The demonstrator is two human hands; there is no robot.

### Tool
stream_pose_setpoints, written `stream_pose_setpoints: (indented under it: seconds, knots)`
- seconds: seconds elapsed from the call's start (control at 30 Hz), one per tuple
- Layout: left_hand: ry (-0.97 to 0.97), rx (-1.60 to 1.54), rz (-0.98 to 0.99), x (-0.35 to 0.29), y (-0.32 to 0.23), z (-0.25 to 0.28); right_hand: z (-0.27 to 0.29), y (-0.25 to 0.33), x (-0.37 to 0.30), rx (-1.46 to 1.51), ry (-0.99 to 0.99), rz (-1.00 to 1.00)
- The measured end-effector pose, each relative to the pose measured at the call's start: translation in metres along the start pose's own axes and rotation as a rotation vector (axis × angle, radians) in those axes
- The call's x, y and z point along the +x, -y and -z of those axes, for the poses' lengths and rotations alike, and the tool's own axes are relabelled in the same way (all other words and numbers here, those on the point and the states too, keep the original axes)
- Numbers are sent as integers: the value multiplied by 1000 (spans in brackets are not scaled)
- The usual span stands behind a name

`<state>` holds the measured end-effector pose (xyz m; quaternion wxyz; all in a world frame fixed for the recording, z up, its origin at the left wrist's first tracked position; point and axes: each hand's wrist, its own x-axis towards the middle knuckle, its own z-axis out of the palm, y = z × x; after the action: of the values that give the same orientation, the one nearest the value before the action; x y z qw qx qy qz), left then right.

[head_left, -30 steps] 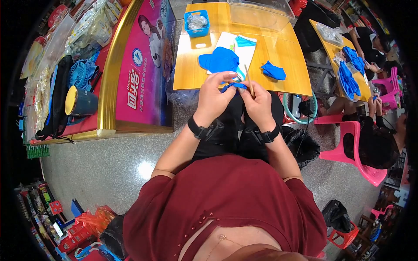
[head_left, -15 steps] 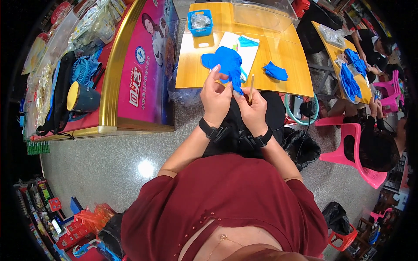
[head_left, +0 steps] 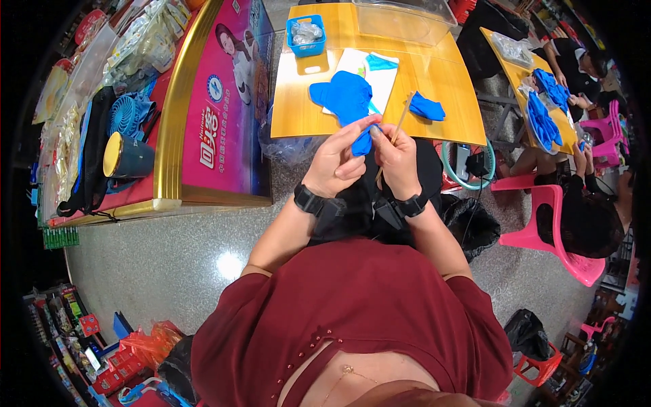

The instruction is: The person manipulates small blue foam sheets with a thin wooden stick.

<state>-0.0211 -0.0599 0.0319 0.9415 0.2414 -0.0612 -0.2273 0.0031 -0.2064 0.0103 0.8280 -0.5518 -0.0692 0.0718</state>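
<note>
Both my hands are at the near edge of the wooden table [head_left: 298, 102], closed on one end of a bright blue cloth piece [head_left: 349, 95]. The rest of that cloth spreads over the tabletop, partly on a white sheet [head_left: 385, 88]. My left hand [head_left: 336, 163] pinches the narrow end, with its tip poking out below the fingers. Against the same end, my right hand [head_left: 399, 163] presses its thumb and fingers, and it also holds a thin wooden stick [head_left: 405, 117] slanting upward. To its right lies a smaller blue cloth piece [head_left: 427, 107].
A blue plastic basket [head_left: 308, 49] holding a clear bag stands at the far left of the table, beside a clear plastic bin [head_left: 407, 27]. A counter [head_left: 230, 102] rises at left. Pink chairs [head_left: 556, 224] and people at another table [head_left: 536, 102] are at right.
My left hand has closed over the cloth's narrow end, its raised fingers now folded down. The end has turned downward between my hands, and the stick has tilted to the right.
</note>
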Motion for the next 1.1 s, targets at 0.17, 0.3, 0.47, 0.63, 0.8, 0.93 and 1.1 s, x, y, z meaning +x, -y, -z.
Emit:
stream_pose_setpoints:
  seconds: [0.17, 0.3, 0.47, 0.63, 0.8, 0.93, 1.1]
  knots:
    - [-74, -302, 19, 0, -4, 27, -3, 17, -5, 146, 5, -93]
    - [-85, -155, 159, 2, -6, 23, 4, 17, -5, 143, -24, -67]
    - [-342, 882, -238, -2, -5, -2, 2, 15, 2, -135, -89, 61]
    - [-489, 947, -197, 0, -7, -5, -7, 23, 1, -240, -84, 105]
    - [-546, 687, -237, 1, -13, 4, -2, 21, -4, -621, -37, 104]
    - [-571, 647, -286, 1, -17, 9, -1, 17, -24, -579, 100, 15]
    - [-584, 590, -290, 0, -18, 7, 0, 12, -33, -601, 110, 2]
